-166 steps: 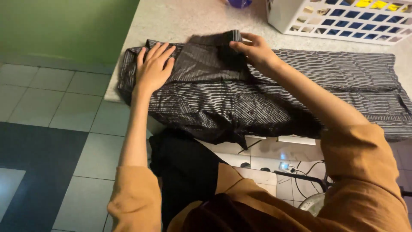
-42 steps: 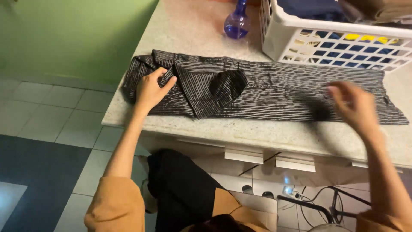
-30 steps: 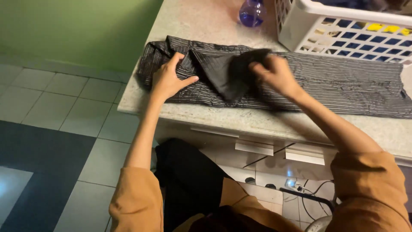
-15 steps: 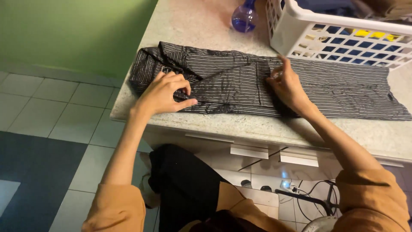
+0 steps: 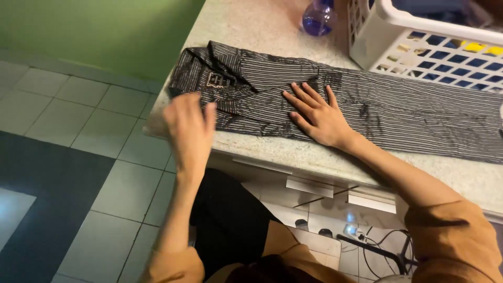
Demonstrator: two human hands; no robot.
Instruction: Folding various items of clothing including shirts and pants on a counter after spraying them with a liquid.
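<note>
Both hands open, neither gripping. Left hand [image 5: 189,131] is lifted near the counter's front edge, fingers loosely extended, motion-blurred, so I can't tell if it touches the cloth; half a second back it was curled down on the collar end. Right hand [image 5: 317,112] lies flat, fingers spread, palm down on the striped garment [image 5: 377,112], close to its middle; half a second ago it sat further right along the cloth.

Garment: one dark pinstriped piece, folded into a long band across the speckled counter [image 5: 262,26], collar end at left near the corner. It looks flatter than 1.4 s ago, when a bunched fold stood up in the middle. Its right end runs out of frame.

Behind it: one white lattice basket [image 5: 377,31], cut off at top and right; contents show only as blue and yellow patches through the holes. One purple bottle [image 5: 317,18] just left of the basket, top cropped.

Below the counter: cables and a small lit device [image 5: 348,230], hard to make out. Orange sleeves [image 5: 450,246], two, lower frame. Tiled floor [image 5: 68,157] and green wall [image 5: 94,26] at left.
</note>
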